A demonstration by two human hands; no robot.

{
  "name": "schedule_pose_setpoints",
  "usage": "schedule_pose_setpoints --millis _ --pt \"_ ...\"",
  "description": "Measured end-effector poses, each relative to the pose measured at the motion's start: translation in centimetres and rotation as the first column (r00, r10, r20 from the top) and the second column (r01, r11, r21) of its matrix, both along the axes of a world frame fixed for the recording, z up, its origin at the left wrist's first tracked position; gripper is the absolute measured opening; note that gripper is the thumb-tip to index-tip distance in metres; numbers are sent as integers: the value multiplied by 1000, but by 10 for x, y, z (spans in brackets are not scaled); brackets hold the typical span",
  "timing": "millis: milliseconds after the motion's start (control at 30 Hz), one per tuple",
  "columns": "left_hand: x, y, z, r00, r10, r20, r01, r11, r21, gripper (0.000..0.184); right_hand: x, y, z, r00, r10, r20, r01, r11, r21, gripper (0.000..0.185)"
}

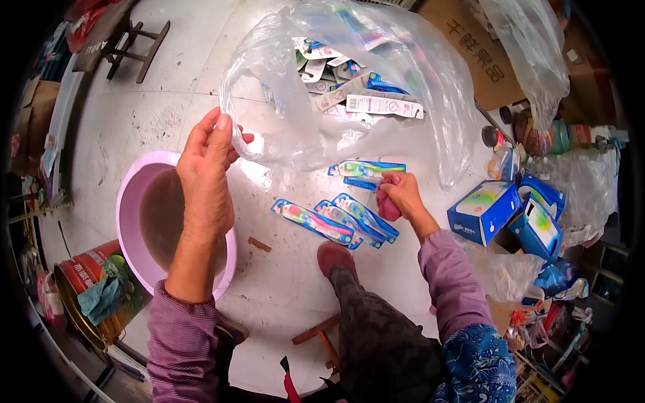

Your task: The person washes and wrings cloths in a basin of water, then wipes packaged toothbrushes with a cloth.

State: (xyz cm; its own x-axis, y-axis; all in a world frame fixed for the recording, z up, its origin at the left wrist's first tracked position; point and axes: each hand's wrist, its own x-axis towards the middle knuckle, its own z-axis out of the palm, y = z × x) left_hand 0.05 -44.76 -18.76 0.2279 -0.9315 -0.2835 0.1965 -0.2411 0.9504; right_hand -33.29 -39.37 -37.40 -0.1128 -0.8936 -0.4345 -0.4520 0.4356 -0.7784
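Note:
My left hand (209,158) pinches the rim of a large clear plastic bag (282,138), whose mouth is open toward me. Inside the bag lie several packaged toothbrushes (384,106), some with their printed backs up. My right hand (400,195) is closed around a dark pink cloth (387,205), beside toothbrush packs (366,168) on the floor, just below the bag. Nearer to me, more packs (316,223) lie side by side at a slant, their blue-edged fronts up.
A pink basin (126,208) of murky water stands at the left, near a red tin with a blue cloth (102,295). Blue boxes (478,213) and plastic bags crowd the right. A wooden stool (138,50) is at the upper left, a cardboard box (470,54) at the upper right.

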Motion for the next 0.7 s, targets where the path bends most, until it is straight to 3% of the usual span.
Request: schedule_pose_setpoints --millis 67,133,200,233,267,300,333,367,400,433,467,500,533,567,600,633,667,700 --pt "-1 14 -11 991 135 -13 -135 991 14 48 24 13 27 875 -294 384 211 947 243 19" --pt "-1 47 -38 998 59 15 -60 993 104 57 53 24 52 701 -394 594 181 904 386 20" --pt "-16 87 -59 998 -68 -16 69 946 315 65 88 31 83 533 -450 716 63 865 498 22" --pt "-22 105 -69 987 -143 -79 163 898 410 70 103 37 87 491 -469 734 21 849 529 25" --pt "-25 126 -85 961 -177 -214 251 882 399 82 118 43 88 448 -489 749 -25 830 557 29" --pt "-37 138 -80 942 -99 -321 248 848 468 77 133 52 83 516 -360 777 -47 894 445 34" --pt "-42 150 -85 839 -51 -541 311 862 401 67 146 57 83 578 -224 785 -80 942 327 39" --pt "-45 160 -89 852 -4 -523 269 861 433 61 150 61 87 611 -117 783 -175 945 278 43" --pt "-46 167 -92 864 44 -502 226 857 463 55 148 60 83 611 -119 783 -175 944 280 43" --pt "-43 173 -94 864 48 -502 224 856 466 55 141 56 73 745 120 656 -260 958 120 41" --pt "-37 177 -97 841 161 -516 159 839 521 51 132 51 58 820 341 460 -374 927 -21 39" --pt "-32 182 -98 807 273 -523 98 812 575 47 120 48 31 912 318 260 -276 943 -183 35" --pt "-27 185 -95 806 274 -524 98 812 575 47 101 39 11 966 259 -16 -254 929 -267 32" --pt "-22 190 -89 811 260 -524 93 826 555 46 78 29 -7 946 158 -282 -254 902 -349 30" --pt "-16 198 -84 816 251 -520 89 836 542 44 50 20 -25 893 146 -425 -326 862 -389 37" --pt "-12 206 -83 829 249 -500 84 830 552 44 32 14 -28 803 166 -573 -409 853 -326 43" --pt "-8 211 -81 830 251 -498 84 827 557 44 18 8 -30 689 181 -702 -480 840 -254 50" --pt "-5 217 -77 845 245 -476 78 824 562 45 3 5 -40 690 185 -700 -480 841 -250 50"
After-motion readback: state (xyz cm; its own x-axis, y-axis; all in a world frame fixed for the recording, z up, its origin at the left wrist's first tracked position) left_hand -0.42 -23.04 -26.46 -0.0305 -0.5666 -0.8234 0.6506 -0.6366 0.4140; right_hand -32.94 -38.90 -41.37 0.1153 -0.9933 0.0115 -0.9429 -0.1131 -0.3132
